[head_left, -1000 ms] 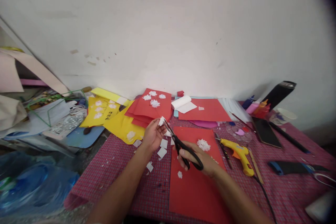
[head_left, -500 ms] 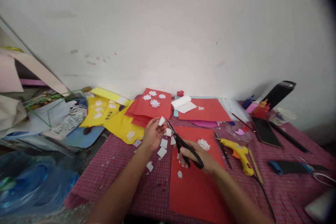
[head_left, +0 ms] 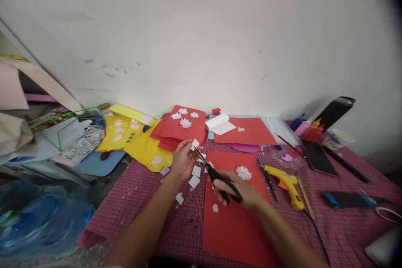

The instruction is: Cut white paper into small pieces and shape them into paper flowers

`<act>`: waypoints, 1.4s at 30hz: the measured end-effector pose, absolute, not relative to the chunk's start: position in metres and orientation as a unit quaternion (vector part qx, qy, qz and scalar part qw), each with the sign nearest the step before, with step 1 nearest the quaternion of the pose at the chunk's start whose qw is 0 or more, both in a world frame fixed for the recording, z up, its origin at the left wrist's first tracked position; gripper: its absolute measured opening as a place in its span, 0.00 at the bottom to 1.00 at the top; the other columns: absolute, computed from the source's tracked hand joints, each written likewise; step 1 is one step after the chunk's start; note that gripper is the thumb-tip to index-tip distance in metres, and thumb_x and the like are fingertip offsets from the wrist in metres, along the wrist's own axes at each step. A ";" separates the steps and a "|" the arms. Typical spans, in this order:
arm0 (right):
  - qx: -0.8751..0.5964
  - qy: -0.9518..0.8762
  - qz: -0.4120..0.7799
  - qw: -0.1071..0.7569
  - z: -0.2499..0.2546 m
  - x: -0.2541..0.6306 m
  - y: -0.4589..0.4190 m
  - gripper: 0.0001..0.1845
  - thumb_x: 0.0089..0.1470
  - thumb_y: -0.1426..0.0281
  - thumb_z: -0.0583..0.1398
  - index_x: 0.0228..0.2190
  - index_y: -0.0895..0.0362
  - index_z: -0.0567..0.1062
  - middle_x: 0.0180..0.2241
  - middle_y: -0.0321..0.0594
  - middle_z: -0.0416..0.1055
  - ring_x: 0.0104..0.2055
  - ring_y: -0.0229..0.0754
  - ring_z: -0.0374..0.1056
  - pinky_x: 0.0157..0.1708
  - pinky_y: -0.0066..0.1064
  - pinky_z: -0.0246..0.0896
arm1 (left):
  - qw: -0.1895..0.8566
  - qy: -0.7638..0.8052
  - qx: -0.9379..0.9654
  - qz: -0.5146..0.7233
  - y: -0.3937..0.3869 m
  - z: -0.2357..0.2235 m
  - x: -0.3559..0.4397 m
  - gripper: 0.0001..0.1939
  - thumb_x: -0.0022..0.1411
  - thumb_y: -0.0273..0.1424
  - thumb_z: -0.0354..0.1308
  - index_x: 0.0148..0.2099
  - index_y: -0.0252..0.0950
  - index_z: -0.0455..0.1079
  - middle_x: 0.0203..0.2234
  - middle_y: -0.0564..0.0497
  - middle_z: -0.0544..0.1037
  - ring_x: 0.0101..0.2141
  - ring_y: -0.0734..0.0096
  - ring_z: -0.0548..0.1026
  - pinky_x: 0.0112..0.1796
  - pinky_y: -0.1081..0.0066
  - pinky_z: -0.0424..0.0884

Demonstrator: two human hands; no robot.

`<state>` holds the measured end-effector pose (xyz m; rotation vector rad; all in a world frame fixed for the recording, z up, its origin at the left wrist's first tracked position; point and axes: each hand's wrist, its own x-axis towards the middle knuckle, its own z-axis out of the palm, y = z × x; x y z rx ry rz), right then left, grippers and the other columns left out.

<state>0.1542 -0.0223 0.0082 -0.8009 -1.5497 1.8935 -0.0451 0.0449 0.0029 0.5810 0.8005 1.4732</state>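
Observation:
Between the fingertips of my left hand (head_left: 184, 162) is a small piece of white paper (head_left: 195, 144). My right hand (head_left: 235, 188) grips black-handled scissors (head_left: 216, 176), and the blade tips reach the paper's lower edge. Under my right hand lies a red sheet (head_left: 234, 230). A fringed white paper flower (head_left: 243, 172) sits on that sheet, just beyond my right hand. Several white paper squares (head_left: 194, 181) are scattered on the checked tablecloth (head_left: 135, 209), below and to the right of my left hand.
Behind my hands are red sheets with white flowers (head_left: 185, 123) and a white paper roll (head_left: 217, 121). To the right lie a yellow glue gun (head_left: 289, 182), a dark phone (head_left: 318, 158) and a black bottle (head_left: 334, 113). Yellow sheets (head_left: 146, 146) are at the left.
The scissors have moved up and their blades have come together at the white paper piece. The piece is turned a little in my left fingers, and my left hand has hardly moved.

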 end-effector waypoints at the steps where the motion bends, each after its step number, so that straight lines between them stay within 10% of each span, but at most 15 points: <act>1: -0.298 -0.579 0.706 0.279 0.008 0.154 -0.022 0.19 0.59 0.55 0.60 0.40 0.59 0.70 0.24 0.35 0.70 0.22 0.36 0.67 0.21 0.25 0.58 | 0.625 0.357 0.261 0.643 0.044 0.004 -0.045 0.15 0.54 0.32 0.65 0.43 0.37 0.66 0.28 0.52 0.78 0.26 0.72 0.77 0.28 0.74 0.71; 42: -0.291 -0.592 0.681 0.317 0.025 0.163 -0.022 0.21 0.59 0.52 0.58 0.40 0.59 0.68 0.24 0.37 0.70 0.21 0.36 0.64 0.23 0.27 0.58 | 0.576 0.413 0.351 0.612 0.047 0.004 -0.044 0.15 0.48 0.28 0.68 0.40 0.31 0.74 0.34 0.44 0.81 0.32 0.68 0.79 0.36 0.69 0.73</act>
